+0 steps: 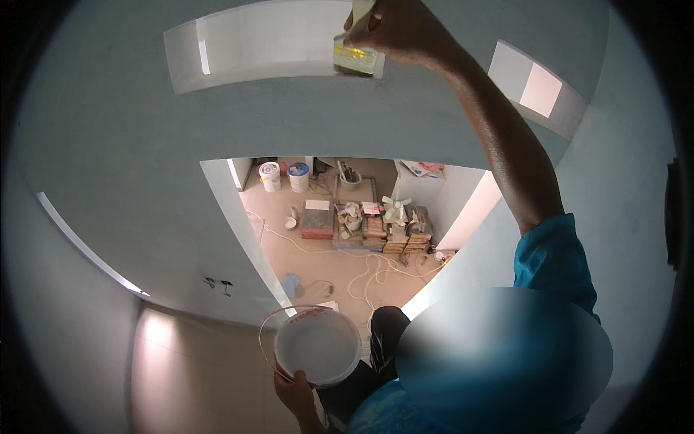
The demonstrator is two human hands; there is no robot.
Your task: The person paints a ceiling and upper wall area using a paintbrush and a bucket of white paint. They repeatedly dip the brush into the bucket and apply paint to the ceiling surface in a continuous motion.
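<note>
My right hand (398, 32) is raised high and grips the handle of a wide flat paintbrush (355, 57). Its bristles point down at the lower right corner of a long recessed opening (271, 40) in the grey-blue wall; I cannot tell whether they touch the wall. Low in the view, my left hand (297, 393) holds a round bucket (277, 355) by the near rim. Pale grey liquid (317, 347), which looks like paint, lies inside it. The thin wire handle (261, 337) loops out to the left.
Below a doorway (341, 159), the floor (314, 266) holds stacked boxes or tiles (406, 244), a small fan (397, 209), two lidded tubs (284, 176) and a loose pale cable (374, 271). Wires hang from a wall outlet box (226, 283). Another opening (534, 89) is at upper right.
</note>
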